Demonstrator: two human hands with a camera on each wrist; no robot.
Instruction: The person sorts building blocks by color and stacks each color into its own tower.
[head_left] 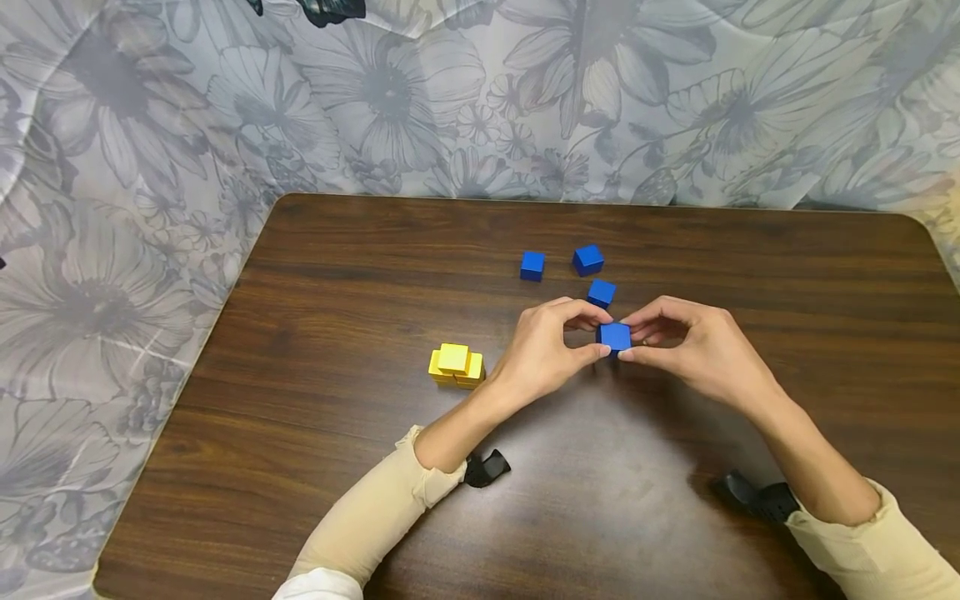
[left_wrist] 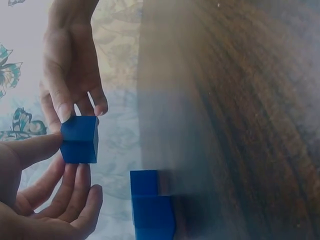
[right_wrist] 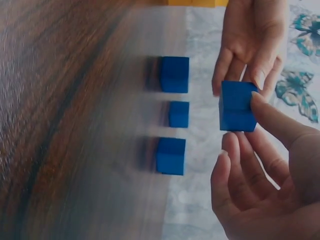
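Between both hands, a blue cube is held up off the table. My left hand pinches it from the left with thumb and fingertips. From the right, my right hand pinches the same cube. Both wrist views show the held cube with two blue faces, raised above the tabletop. Just beyond it lies another blue cube, partly hidden by the held one. Two further blue cubes, one at left and one at right, sit farther back.
Left of my left forearm stands a small stack of yellow blocks, one on top of the others. The brown wooden table ends at a back edge before a flowered cloth. Black straps with devices sit on both wrists.
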